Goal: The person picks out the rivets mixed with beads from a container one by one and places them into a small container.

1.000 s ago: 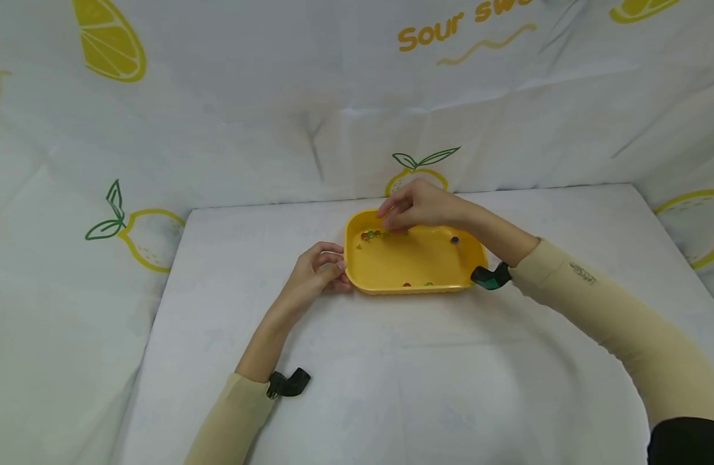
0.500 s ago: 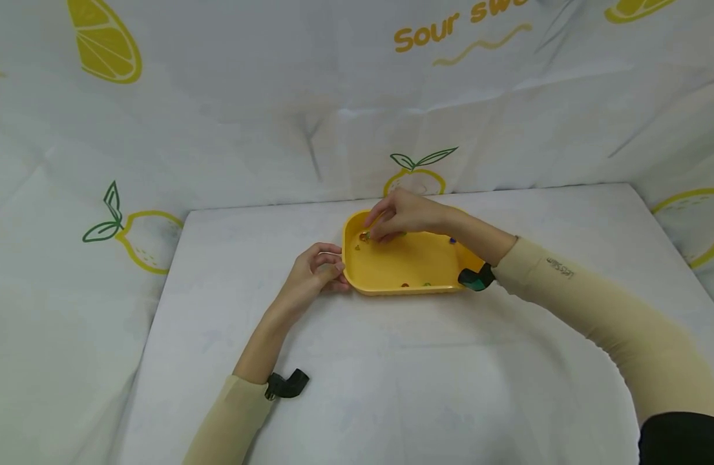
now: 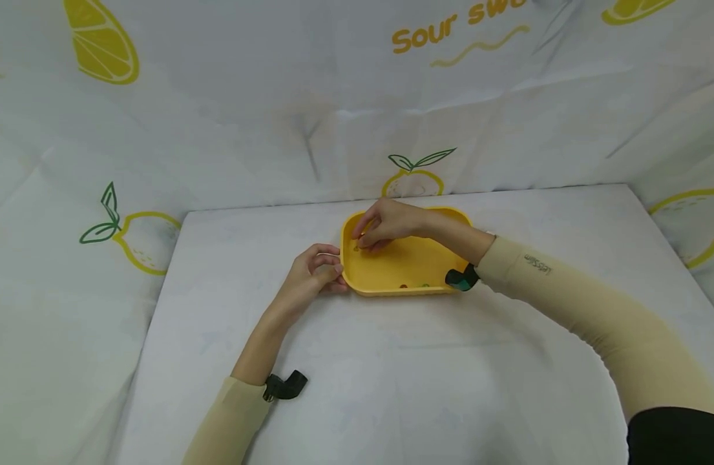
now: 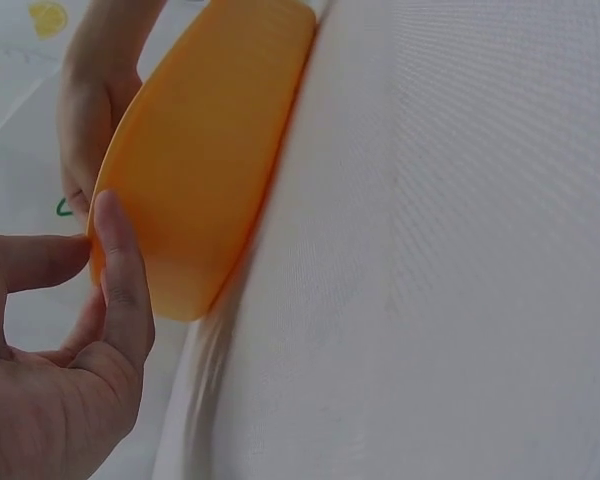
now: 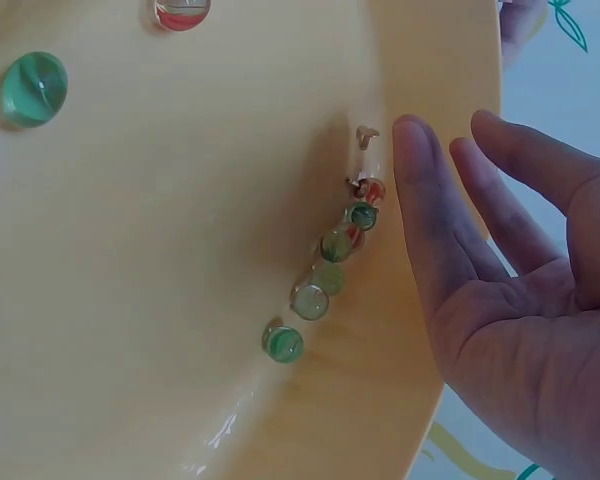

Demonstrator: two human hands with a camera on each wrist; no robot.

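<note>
A yellow tray (image 3: 391,268) lies on the white table. My left hand (image 3: 324,266) holds its left end, the thumb (image 4: 120,270) flat against the outer wall (image 4: 200,170). My right hand (image 3: 368,237) reaches into the tray's far left corner, its fingers relaxed and holding nothing. In the right wrist view that hand (image 5: 500,260) hovers beside a row of several glass marbles (image 5: 325,275) lined along the tray's wall. A green marble (image 5: 32,88) and a red marble (image 5: 180,10) lie apart on the floor; the head view shows them by the near wall (image 3: 413,285).
A white cloth with lemon prints (image 3: 415,174) covers the table (image 3: 391,387) and rises as walls behind and at both sides. Black camera mounts sit on both wrists (image 3: 283,386), (image 3: 461,279).
My right hand has moved left and down into the tray's far left corner, over the row of marbles. Its forearm now hides the blue marble. The left hand has stayed put.
</note>
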